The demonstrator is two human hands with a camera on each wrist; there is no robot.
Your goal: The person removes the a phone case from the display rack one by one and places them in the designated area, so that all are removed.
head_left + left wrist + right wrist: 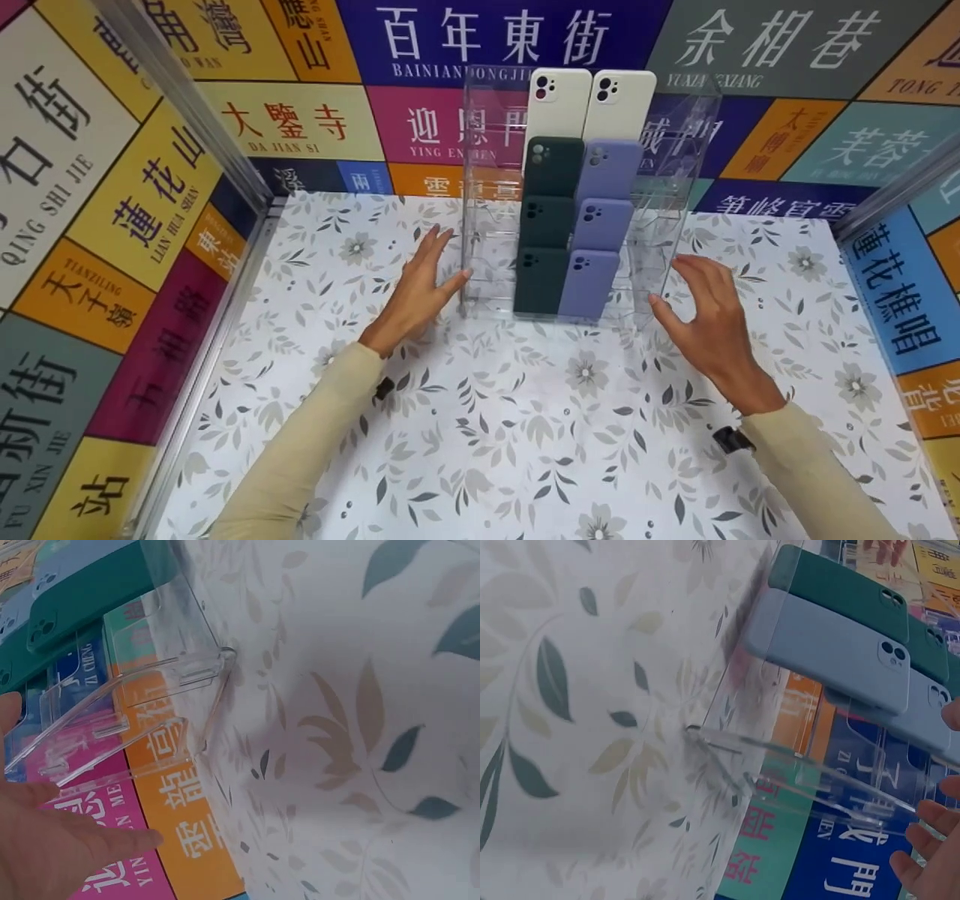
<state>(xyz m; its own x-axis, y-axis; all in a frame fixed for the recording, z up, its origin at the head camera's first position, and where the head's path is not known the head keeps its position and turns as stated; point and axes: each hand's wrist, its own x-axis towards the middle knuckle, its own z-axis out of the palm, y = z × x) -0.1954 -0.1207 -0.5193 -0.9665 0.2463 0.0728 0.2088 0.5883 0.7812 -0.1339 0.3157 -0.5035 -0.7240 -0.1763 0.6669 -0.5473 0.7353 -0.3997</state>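
A clear acrylic display stand (pixel 651 259) stands toward the back of the table, holding phone cases in stepped rows. Two white phone cases (pixel 624 105) fill the top, with dark green phone cases (pixel 541 281) in a column on the left and lavender phone cases (pixel 590 281) on the right. At the stand's left side is my left hand (pixel 416 289), fingers extended and thumb tip right at the clear edge. My right hand (pixel 709 322) is at the opposite side, its fingertips close to the right panel and its fingers slightly bent. Neither hand grips a phone case.
A white cloth with grey leaf and flower print covers the table (pixel 525 435). Colourful panels with Chinese lettering (pixel 502 37) rise behind it and along both sides. Metal frame rails (pixel 232 300) run along the table's edges.
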